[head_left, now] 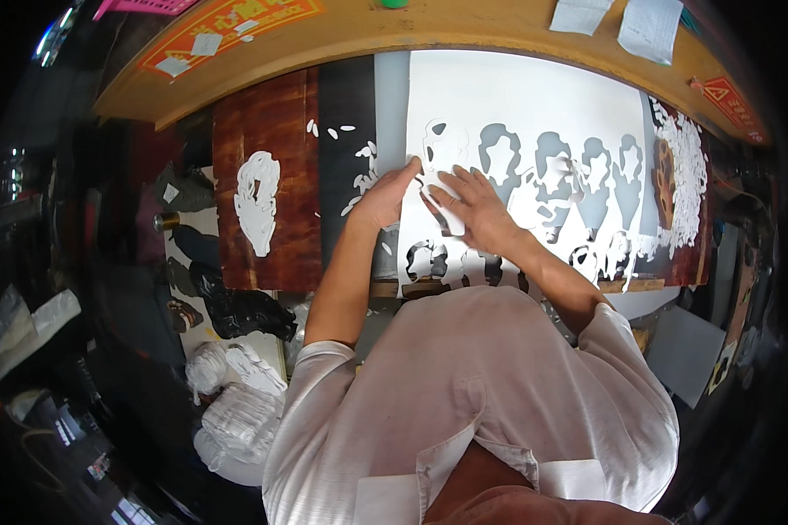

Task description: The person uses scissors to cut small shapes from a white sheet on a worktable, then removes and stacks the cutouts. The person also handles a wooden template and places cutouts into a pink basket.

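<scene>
A large white sheet (525, 92) lies over the work surface, with rows of shoe-upper-shaped openings cut through it. My left hand (387, 198) is at the sheet's left edge, fingers drawn together on the white material; the exact grip is partly hidden. Just to its right, my right hand (480, 208) rests over the sheet with its fingers spread, beside a dark slot-like opening. Above the hands, a cut outline (446, 140) still has most of its white material in place. On the reddish-brown board at left sits a small stack of white cut pieces (258, 206).
A yellow machine beam (350, 66) crosses behind the sheet. Small white scraps (365, 166) litter the black strip, and many more scraps (687, 184) are heaped at right near a brown cutting die (664, 179). White bundles in clear plastic (241, 429) stand at lower left, beside a black bag (236, 302).
</scene>
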{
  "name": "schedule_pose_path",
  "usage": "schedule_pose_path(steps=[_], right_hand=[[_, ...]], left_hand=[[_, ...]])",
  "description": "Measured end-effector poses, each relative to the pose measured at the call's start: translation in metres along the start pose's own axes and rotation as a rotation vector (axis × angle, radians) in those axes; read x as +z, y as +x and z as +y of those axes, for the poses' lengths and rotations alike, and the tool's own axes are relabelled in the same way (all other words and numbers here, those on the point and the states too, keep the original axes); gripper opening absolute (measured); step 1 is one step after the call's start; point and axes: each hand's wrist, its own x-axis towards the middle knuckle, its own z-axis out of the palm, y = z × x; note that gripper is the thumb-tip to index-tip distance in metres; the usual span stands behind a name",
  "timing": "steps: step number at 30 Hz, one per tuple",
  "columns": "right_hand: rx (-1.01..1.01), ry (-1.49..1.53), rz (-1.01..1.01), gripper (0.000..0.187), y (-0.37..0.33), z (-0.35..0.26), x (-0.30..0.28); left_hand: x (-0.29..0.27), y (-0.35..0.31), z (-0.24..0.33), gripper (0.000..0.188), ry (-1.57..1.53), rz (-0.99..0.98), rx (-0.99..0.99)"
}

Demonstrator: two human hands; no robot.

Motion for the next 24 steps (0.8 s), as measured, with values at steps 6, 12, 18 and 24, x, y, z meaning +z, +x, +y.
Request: schedule_pose_path(steps=[6,12,18,24], right_hand=[[0.933,0.841,0.663,0.041,0.046,0.092,-0.072],[0.531,0.585,0.770,0.033,0.091,0.105,-0.205],[0.365,0.566,0.428,0.035,0.156,0.041,-0.274],[0.229,0.717,0.241,0.035,0.254,-0.035,-0.210]], left_hand=[[0.008,-0.002,-0.024,0.040,0.247,0.233,0.208],[0.009,0.019,-0.045,0.037,0.301,0.342,0.380],[0.010,0.023,-0.047,0.042,0.440,0.353,0.444],[0.019,0.011,-0.045,0.043,0.484,0.485,0.512]])
